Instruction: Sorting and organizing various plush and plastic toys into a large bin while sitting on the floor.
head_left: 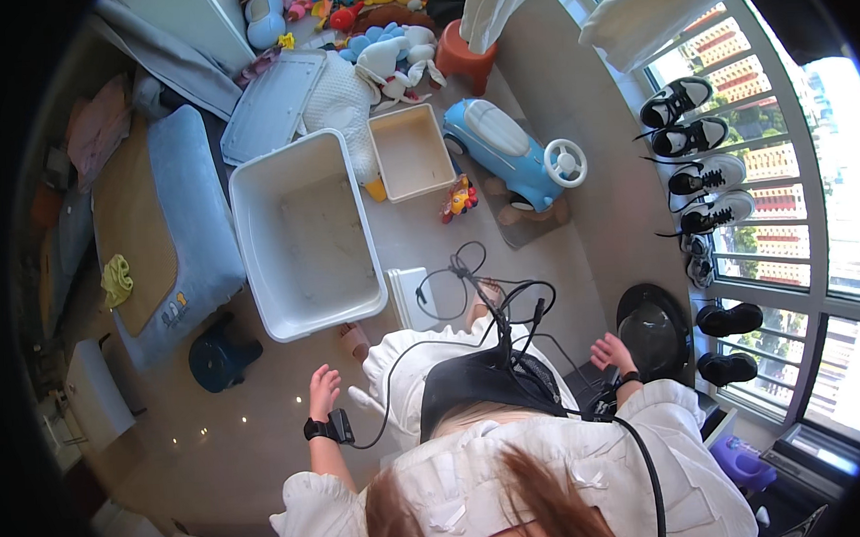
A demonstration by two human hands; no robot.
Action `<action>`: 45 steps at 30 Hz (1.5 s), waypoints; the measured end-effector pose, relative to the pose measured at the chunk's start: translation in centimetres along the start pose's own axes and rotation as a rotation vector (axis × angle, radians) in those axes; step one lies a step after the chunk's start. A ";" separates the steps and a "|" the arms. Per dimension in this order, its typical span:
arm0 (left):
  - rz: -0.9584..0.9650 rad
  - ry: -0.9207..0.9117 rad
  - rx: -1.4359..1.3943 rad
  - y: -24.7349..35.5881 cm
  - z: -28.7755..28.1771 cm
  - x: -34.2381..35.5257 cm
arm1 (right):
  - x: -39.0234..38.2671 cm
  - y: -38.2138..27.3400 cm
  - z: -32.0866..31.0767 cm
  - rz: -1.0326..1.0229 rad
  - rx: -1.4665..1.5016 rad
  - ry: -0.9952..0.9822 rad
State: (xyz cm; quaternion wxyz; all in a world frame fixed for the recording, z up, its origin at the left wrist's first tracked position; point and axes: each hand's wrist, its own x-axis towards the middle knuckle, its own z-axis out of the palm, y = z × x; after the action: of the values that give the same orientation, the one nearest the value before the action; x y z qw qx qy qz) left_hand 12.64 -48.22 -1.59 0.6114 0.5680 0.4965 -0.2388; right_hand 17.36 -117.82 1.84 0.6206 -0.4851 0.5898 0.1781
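Observation:
My left hand [325, 390] is raised at my left side, holding nothing, fingers stretched out. On my right, my other hand [613, 355] hangs near a black domed object [654, 328], its fingers apart and nothing in them. A large white plastic bin [307, 317] stands in front of me, holding no toys. Beyond it sits a smaller cream box [413, 154], with a small red and yellow toy [459, 200] by its corner. A white flat panel [412, 301] lies by my feet. Black cables [506, 328] hang before my waist.
Plush toys [382, 55] are heaped at the back, by a grey lid [274, 102]. A blue ride-on car [506, 150] and a red stool [466, 61] stand right of them. Left are a bed [198, 221] and dark stool [221, 354]. Shoes [709, 173] line the windowsill.

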 end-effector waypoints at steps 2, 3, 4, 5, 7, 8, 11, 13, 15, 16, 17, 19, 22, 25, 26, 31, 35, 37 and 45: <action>0.021 -0.020 -0.162 -1.4 4.6 -2.2 | 1.6 -7.0 -2.7 -0.121 -0.005 -0.078; 0.034 -0.024 -0.188 -1.6 7.1 -2.9 | 2.4 -10.5 -3.5 -0.157 -0.064 -0.025; 0.022 -0.053 -0.119 -1.9 9.3 -3.6 | 2.8 -13.3 -4.6 -0.223 -0.093 -0.025; 0.007 -0.068 -0.034 -1.8 11.1 -4.1 | 3.3 -15.8 -5.0 -0.285 -0.083 -0.059; 0.038 -0.094 -0.022 -1.9 14.0 -5.0 | 4.0 -20.0 -5.3 -0.372 -0.085 -0.081; 0.041 -0.121 0.016 -1.8 15.1 -5.3 | 4.3 -21.8 -5.0 -0.407 -0.097 -0.074; 0.078 -0.103 0.016 -2.3 16.9 -5.7 | 4.6 -25.4 -2.1 -0.504 -0.167 -0.173; 0.048 -0.046 -0.015 -3.5 17.6 -6.1 | 4.4 -27.7 1.1 -0.534 -0.273 -0.232; 0.057 -0.002 -0.070 -4.8 18.1 -6.6 | 3.8 -29.8 4.8 -0.548 -0.393 -0.339; 0.046 0.051 -0.083 -5.3 18.2 -6.9 | 3.4 -30.4 6.6 -0.551 -0.487 -0.394; 0.031 0.061 -0.116 -5.3 18.4 -7.1 | 2.6 -31.3 8.3 -0.575 -0.538 -0.444; 0.052 0.048 -0.144 -4.7 18.9 -7.3 | 1.0 -33.0 10.8 -0.614 -0.581 -0.519; 0.073 0.038 -0.129 -1.2 19.6 -6.6 | -1.7 -35.3 13.2 -0.716 -0.671 -0.598; 0.120 0.007 -0.078 4.1 20.0 -4.3 | -4.4 -37.5 14.9 -0.798 -0.783 -0.621; 0.128 -0.006 -0.051 6.1 20.1 -3.2 | -5.5 -38.3 15.4 -0.818 -0.848 -0.616; 0.275 -0.048 -0.095 15.7 19.8 2.4 | -13.2 -41.9 24.2 -0.835 -1.284 -0.643; 0.282 -0.054 -0.115 22.1 16.7 6.4 | -21.6 -43.6 37.4 -0.890 -1.343 -1.099; 0.227 -0.048 -0.093 23.5 14.1 7.5 | -24.6 -43.9 44.0 -0.964 -1.215 -1.219; 0.139 0.124 -0.460 26.2 0.7 9.6 | -25.6 -46.7 58.1 -1.228 -0.428 -0.740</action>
State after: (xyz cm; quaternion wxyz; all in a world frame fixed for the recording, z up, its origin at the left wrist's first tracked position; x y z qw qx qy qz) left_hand 39.11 -39.99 1.83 0.7079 0.4602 0.5342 -0.0416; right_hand 80.68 -83.43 33.62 0.6584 -0.7456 -0.0818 0.0619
